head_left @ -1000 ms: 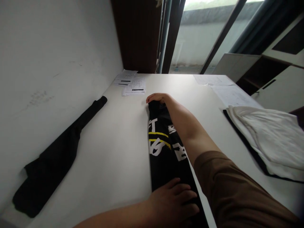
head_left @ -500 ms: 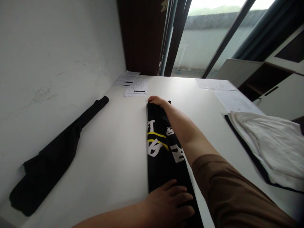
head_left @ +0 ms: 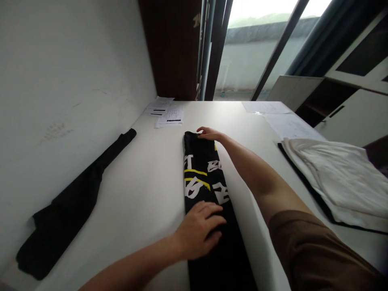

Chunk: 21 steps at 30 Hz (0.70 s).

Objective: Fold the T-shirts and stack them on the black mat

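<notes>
A black garment (head_left: 218,238) with white lettering and yellow stripes lies folded into a long narrow strip on the white table (head_left: 145,194). My left hand (head_left: 201,230) rests palm down on its middle, fingers spread and slightly bent. At the strip's far end, my right hand (head_left: 209,133) touches the top edge from the right, its fingers loosely apart. Which kind of garment it is cannot be told from the folded shape.
Another black garment (head_left: 72,202) lies along the wall on the left. White folded cloth (head_left: 336,173) with a dark layer beneath is stacked on the right. Papers (head_left: 169,115) lie at the far left corner, with more sheets (head_left: 291,125) at the far right.
My right hand has shifted from the garment's far left corner towards the right along its top edge. My left hand has moved forward up the strip. The view has shifted slightly.
</notes>
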Motion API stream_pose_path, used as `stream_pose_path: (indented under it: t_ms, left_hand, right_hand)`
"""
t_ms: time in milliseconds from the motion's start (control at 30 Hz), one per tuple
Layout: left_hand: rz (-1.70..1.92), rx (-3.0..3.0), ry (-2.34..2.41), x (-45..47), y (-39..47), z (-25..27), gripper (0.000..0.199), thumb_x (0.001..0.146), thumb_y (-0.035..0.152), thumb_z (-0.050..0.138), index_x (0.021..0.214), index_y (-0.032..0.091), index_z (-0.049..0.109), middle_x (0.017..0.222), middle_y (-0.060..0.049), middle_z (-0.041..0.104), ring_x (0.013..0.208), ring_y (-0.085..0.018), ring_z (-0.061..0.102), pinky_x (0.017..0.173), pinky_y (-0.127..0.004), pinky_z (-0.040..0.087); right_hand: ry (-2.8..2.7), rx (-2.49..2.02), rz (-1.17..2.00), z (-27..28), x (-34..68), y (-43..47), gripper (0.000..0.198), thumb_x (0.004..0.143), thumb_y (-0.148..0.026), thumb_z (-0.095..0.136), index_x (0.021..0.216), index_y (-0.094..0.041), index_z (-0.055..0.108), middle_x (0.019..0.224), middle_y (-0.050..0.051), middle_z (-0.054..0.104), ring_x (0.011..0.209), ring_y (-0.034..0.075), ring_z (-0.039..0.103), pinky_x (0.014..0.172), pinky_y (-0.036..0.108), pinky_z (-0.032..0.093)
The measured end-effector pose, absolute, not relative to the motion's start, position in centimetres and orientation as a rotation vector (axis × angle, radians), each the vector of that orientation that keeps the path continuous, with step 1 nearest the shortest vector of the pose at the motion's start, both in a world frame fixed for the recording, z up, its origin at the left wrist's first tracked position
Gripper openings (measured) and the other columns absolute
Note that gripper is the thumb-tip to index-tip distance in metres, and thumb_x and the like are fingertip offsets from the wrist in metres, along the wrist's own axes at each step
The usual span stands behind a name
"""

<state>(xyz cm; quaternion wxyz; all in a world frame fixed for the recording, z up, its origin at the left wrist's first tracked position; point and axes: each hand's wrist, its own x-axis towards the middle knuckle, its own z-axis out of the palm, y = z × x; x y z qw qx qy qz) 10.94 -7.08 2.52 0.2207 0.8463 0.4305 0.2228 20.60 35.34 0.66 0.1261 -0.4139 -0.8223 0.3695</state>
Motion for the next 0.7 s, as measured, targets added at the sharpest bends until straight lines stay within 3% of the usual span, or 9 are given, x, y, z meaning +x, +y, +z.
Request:
stream_pose_path:
  t_ms: [100, 167, 233, 467, 700]
  left_hand:
    - [0.727, 2.257, 1.525, 9.2, -1.1, 2.4, 0.029, 0.095, 0.029, 0.058, 0.123, 0.025, 0.063, 0.145, -0.007, 0.055, 0.138, -0.025, 0.046, 0.120, -0.043, 0.034]
    - [0.748, 2.141, 1.828, 7.9, 3.7, 1.8, 0.033, 0.095, 0.027, 0.057, 0.127, 0.023, 0.061, 0.141, -0.009, 0.057, 0.134, -0.026, 0.050, 0.117, -0.041, 0.037]
    - [0.736, 1.954, 2.107, 6.7, 8.1, 1.2, 0.040, 0.096, 0.031, 0.057, 0.135, 0.021, 0.057, 0.139, -0.012, 0.057, 0.131, -0.027, 0.052, 0.114, -0.040, 0.039]
    - [0.617, 1.643, 2.435, 5.5, 17.1, -0.4, 0.061, 0.097, 0.047, 0.055, 0.150, 0.020, 0.042, 0.143, -0.017, 0.057, 0.129, -0.033, 0.056, 0.106, -0.042, 0.044]
    - [0.547, 1.594, 2.458, 4.4, 19.7, -0.9, 0.035, 0.105, 0.030, 0.036, 0.136, 0.027, 0.053, 0.118, -0.010, 0.073, 0.108, -0.028, 0.069, 0.089, -0.038, 0.050]
  right_hand:
    - [-2.414, -1.184, 0.613, -0.5, 20.6, 32.1, 0.038, 0.092, -0.027, 0.061, 0.129, -0.020, 0.062, 0.104, 0.007, 0.068, 0.096, 0.022, 0.059, 0.091, 0.033, 0.045]
    - [-2.350, -1.166, 0.325, -1.4, 20.2, 29.8, 0.031, 0.097, -0.026, 0.052, 0.124, -0.019, 0.064, 0.120, 0.013, 0.064, 0.115, 0.027, 0.054, 0.101, 0.037, 0.041]
    - [-2.297, -1.222, 0.207, -2.1, 20.2, 28.3, 0.030, 0.098, -0.028, 0.050, 0.122, -0.019, 0.065, 0.126, 0.015, 0.061, 0.120, 0.030, 0.051, 0.105, 0.040, 0.039]
    - [-2.077, -1.628, 0.221, -3.2, 23.1, 28.4, 0.049, 0.096, -0.043, 0.056, 0.137, -0.017, 0.055, 0.128, 0.020, 0.061, 0.121, 0.038, 0.050, 0.102, 0.048, 0.040]
    - [-2.091, -1.551, 0.337, -3.1, 22.6, 28.0, 0.034, 0.100, -0.024, 0.044, 0.131, -0.023, 0.057, 0.125, 0.013, 0.067, 0.115, 0.031, 0.058, 0.098, 0.041, 0.043]
